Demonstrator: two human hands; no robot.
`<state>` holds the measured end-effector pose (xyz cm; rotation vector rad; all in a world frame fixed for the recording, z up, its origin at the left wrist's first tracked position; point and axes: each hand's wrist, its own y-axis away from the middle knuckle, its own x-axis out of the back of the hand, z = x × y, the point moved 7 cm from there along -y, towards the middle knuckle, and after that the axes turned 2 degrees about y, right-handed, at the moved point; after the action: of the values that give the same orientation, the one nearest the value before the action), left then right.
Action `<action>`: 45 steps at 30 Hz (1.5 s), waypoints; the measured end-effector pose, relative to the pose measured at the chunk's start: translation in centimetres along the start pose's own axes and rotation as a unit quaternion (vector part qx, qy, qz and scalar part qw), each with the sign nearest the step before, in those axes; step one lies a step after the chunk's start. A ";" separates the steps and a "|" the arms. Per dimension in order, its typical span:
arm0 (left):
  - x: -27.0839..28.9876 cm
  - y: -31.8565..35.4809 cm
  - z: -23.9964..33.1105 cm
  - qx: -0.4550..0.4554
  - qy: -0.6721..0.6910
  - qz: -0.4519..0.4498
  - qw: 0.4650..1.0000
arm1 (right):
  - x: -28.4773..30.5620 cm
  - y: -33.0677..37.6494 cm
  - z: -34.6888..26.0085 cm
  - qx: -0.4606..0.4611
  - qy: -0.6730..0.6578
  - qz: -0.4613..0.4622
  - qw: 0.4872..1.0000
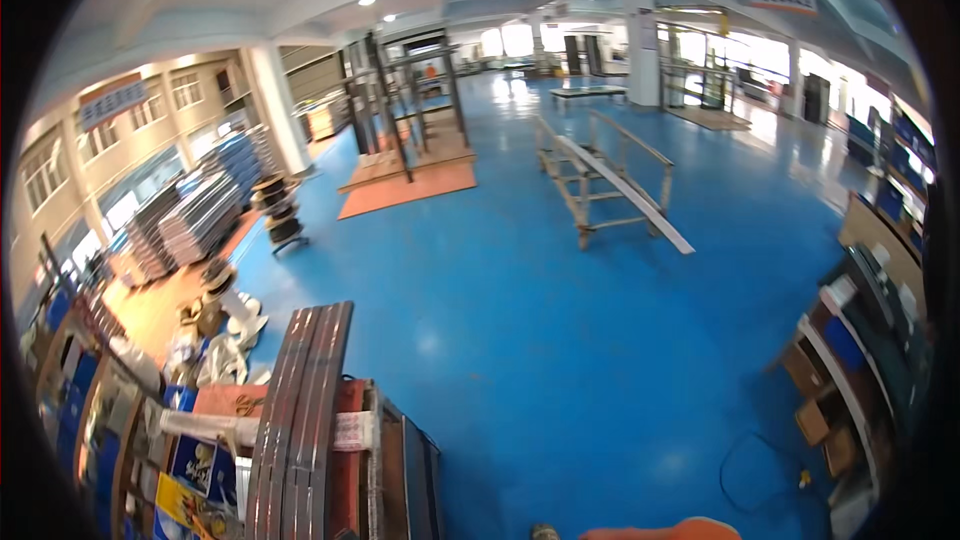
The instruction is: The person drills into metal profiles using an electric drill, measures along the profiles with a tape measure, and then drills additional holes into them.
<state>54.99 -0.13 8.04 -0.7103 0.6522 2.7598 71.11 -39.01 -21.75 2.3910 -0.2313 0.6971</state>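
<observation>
Neither of my hands shows clearly. At the lower edge an orange shape (pixel 690 529), possibly part of my clothing or arm, comes into view, cut off by the frame. Left of it pokes up a small dark object (pixel 543 532) that I cannot make out. Nearest on the left, several long dark grey profiles (pixel 300 410) lie side by side across a cart with a red top (pixel 350 480). Whatever my hands hold, if anything, is out of sight.
Ahead on the blue floor (pixel 480 340) stands a wooden trestle frame (pixel 590 225) with a long white strip (pixel 630 185). Dark upright frames rise from a low platform (pixel 420 195). Shelving (pixel 840 390) lines the right, with a black cable (pixel 735 460) beside it. Stacked profiles (pixel 195 215) fill the left.
</observation>
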 end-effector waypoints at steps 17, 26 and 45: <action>15.0 -21.2 4.9 -0.185 0.029 0.192 0.964 | 13.7 9.1 -11.0 0.209 -0.482 -0.099 0.845; 18.4 -22.6 7.4 -0.193 -0.136 0.310 0.921 | 21.0 -0.3 -21.6 0.102 -0.496 -0.214 0.835; 17.1 -22.3 8.0 -0.179 -0.306 0.367 0.860 | 11.1 -37.1 -7.1 0.218 -0.184 -0.117 0.951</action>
<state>43.99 24.86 -2.41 0.5227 0.2864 3.5472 89.59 -5.37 -30.55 2.9005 0.0672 0.1967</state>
